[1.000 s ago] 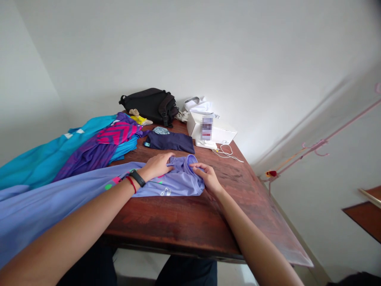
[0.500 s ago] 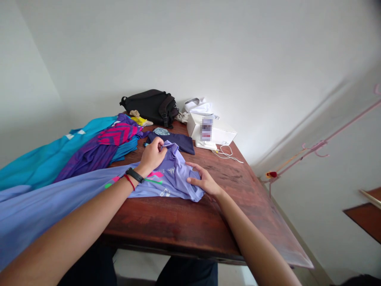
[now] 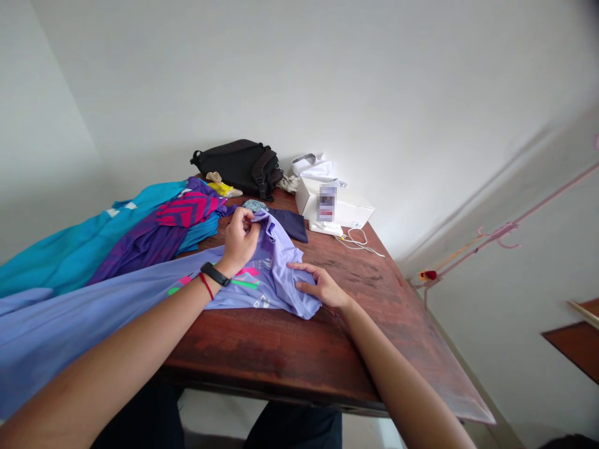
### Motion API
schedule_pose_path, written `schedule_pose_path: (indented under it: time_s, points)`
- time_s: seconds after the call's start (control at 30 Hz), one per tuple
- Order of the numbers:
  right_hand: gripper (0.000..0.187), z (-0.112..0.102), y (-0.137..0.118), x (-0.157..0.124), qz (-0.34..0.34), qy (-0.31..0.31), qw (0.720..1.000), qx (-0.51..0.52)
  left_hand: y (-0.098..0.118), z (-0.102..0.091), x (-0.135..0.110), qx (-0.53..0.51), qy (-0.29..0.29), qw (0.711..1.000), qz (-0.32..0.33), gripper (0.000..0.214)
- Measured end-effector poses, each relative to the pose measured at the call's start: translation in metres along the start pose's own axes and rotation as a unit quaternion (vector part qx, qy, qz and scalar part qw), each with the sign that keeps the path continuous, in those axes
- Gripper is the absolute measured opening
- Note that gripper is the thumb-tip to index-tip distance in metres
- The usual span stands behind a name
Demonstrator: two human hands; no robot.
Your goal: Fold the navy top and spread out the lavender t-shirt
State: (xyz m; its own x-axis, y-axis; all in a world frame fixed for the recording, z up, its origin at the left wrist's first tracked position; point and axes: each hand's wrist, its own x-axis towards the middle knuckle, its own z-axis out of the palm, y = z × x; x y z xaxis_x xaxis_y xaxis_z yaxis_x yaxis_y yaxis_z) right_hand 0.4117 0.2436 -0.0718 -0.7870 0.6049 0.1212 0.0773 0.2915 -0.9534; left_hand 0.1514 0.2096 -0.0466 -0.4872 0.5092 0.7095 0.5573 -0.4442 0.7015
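Note:
A lavender shirt (image 3: 292, 280) with pink, green and white print stretches across the table, its left part running down past the near edge. My left hand (image 3: 241, 238), with a black band and a red cord at the wrist, pinches the shirt's far edge and holds it raised off the tabletop. Against the shirt's right end rests my right hand (image 3: 322, 288), its thumb and index finger apart on the cloth; the other fingers are partly hidden. Just beyond the shirt lies a folded dark navy cloth (image 3: 292, 226).
Turquoise (image 3: 70, 240) and purple garments (image 3: 135, 249) are heaped at the left. Along the back of the wooden table (image 3: 262, 349) sit a black bag (image 3: 234, 163), a white box (image 3: 353, 207) and a white cable (image 3: 367, 243). A pink rack (image 3: 477, 243) stands at the right.
My left hand has lifted the pinched edge of the shirt slightly up and away from me, pulling the cloth into a taller fold. My right hand stays almost in place at the shirt's right end.

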Motion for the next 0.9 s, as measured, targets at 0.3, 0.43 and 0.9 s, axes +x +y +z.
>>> schedule_pose_path:
  time_s: [0.3, 0.43, 0.9]
  points:
    - [0.056, 0.004, 0.000, -0.002, 0.068, 0.040, 0.991, 0.112, 0.010, -0.002, -0.001, -0.018, 0.018, 0.999, 0.019, 0.012]
    - [0.061, 0.002, 0.003, -0.001, 0.072, 0.061, 0.989, 0.118, 0.010, -0.003, 0.000, -0.026, 0.042, 0.998, 0.043, 0.014]
    - [0.051, -0.004, 0.022, 0.010, 0.065, 0.208, 0.975, 0.030, 0.012, -0.003, 0.000, -0.016, 0.031, 0.998, 0.051, 0.014]
